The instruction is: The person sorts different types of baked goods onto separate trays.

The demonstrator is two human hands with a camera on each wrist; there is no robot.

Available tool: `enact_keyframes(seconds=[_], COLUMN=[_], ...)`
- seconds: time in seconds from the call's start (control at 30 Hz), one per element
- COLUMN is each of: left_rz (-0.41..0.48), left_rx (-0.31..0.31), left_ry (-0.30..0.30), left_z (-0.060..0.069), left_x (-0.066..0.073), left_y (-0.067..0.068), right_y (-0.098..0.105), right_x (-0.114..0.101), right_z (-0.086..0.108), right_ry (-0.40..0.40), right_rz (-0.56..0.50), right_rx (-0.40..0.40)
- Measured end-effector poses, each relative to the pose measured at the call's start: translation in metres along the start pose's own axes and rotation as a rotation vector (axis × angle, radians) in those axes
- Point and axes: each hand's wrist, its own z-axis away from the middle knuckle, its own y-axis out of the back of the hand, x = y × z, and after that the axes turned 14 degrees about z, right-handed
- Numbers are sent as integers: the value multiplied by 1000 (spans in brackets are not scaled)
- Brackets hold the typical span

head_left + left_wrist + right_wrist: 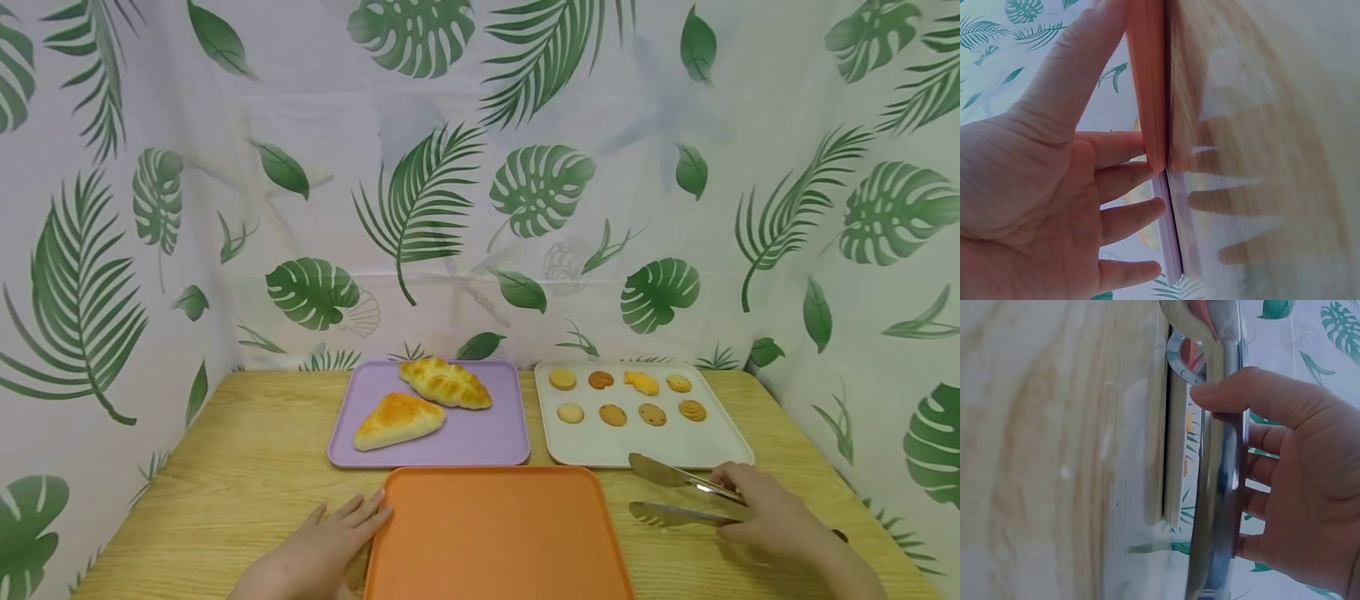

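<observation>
An empty orange tray (498, 533) lies on the table at the front middle. My left hand (318, 546) rests by its left edge with fingers extended and spread; in the left wrist view the fingertips touch the tray's side (1147, 94). Metal tongs (678, 477) are in my right hand (772, 512), to the right of the orange tray. Their two arms are spread apart, tips pointing left, with nothing between them. The right wrist view shows thumb and fingers on either side of the tongs' handle (1216, 481).
Behind, a purple tray (483, 442) carries a triangular bread (397, 421) and a braided bread (446, 383). A white tray (592, 450) to its right holds several cookies (612, 414) in two rows. Leaf-patterned cloth (450, 292) walls the wooden table (247, 454) on three sides.
</observation>
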Motion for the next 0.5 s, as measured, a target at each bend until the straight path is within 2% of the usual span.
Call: enact_keyframes(seconds=[0.2, 0.5], left_rz=[-1, 12], left_rx=[2, 4], left_ry=[4, -2], left_z=[0, 2], left_x=[0, 2], left_y=[-1, 0], right_y=[2, 5], right_x=[-9, -17], right_z=[0, 3], right_ry=[-108, -117], right_rz=[148, 188], right_rx=[-31, -29])
